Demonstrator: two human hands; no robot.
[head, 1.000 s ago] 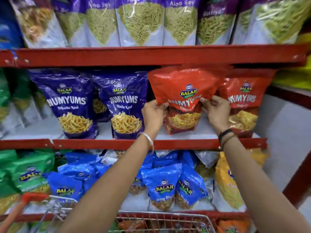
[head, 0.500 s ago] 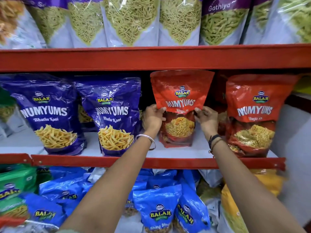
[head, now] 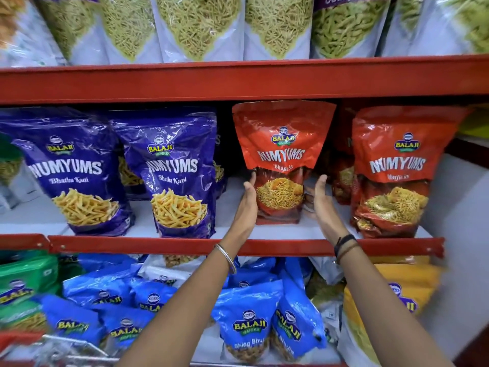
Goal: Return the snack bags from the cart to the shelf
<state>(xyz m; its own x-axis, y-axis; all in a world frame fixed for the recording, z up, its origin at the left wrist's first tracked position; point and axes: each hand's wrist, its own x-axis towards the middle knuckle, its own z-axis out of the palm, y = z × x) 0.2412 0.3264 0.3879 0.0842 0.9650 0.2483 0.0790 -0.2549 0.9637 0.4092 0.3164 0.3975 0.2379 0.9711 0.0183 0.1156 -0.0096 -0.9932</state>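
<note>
A red Numyums snack bag [head: 280,144] stands upright on the white middle shelf [head: 232,231], between the purple bags and another red bag. My left hand [head: 247,200] lies flat against its lower left edge, fingers straight. My right hand [head: 318,200] is spread open at its lower right edge, palm facing the bag, at most barely touching it. Neither hand closes around the bag. A bit of the cart's wire rim [head: 66,348] shows blurred at the bottom left.
Two purple Numyums bags [head: 169,170] stand left of the red bag, and a second red Numyums bag [head: 394,165] stands to its right. Red shelf rails [head: 238,83] run above and below. Blue, green and yellow bags [head: 246,313] fill the lower shelf.
The red bag has been set further back and upright on the shelf. Both hands have slid from its upper middle to its lower sides and loosened their grip. The camera has moved closer.
</note>
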